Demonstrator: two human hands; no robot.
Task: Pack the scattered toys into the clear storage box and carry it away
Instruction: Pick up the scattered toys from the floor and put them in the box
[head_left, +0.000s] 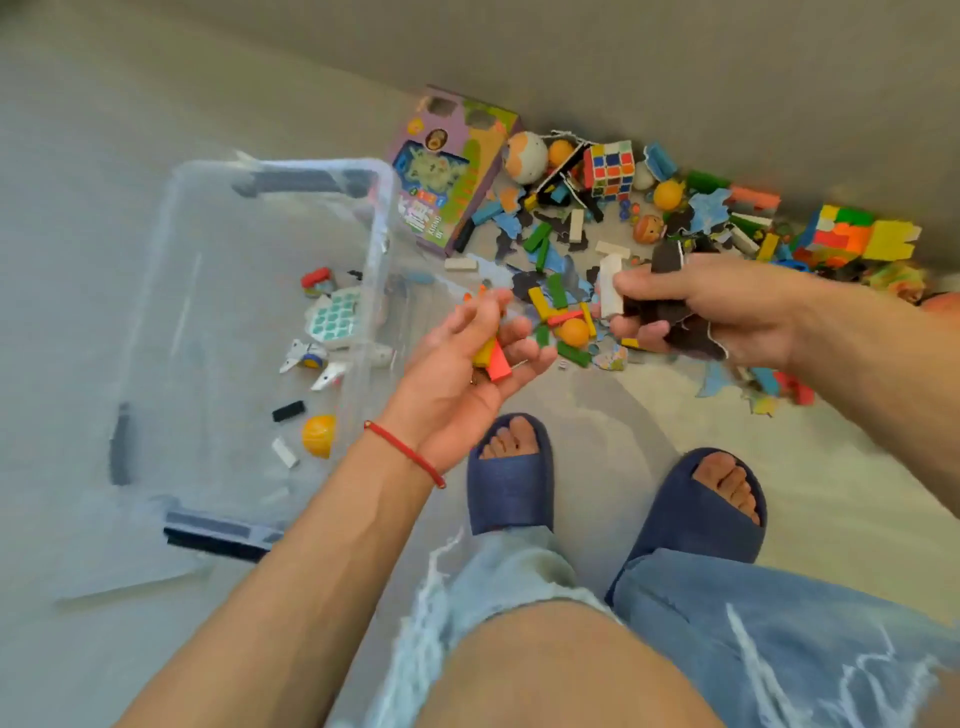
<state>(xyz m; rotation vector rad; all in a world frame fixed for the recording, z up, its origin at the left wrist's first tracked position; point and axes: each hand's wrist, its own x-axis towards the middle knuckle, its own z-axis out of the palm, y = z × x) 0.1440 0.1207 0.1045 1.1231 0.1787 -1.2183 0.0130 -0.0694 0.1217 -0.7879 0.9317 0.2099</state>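
Both hands, left hand (483, 353) palm-up, right hand (696, 306), grip toy pieces.

Your way into the clear plastic storage box (379, 218) is from above: its top is uncovered, and only a few toys lie on its bottom, a white toy plane (311, 364), an orange half-ball (319, 435) and a small black block (288, 410), with bare bottom around them. Its near right wall stands between your hands and the inside. To the right, the scattered heap of coloured blocks and foam pieces (561, 291) crowds the floor up to the grey wall (675, 78). A purple cardboard game box (447, 171) leans just beside the far right corner. Your two navy slippers (509, 488) hem the near floor.
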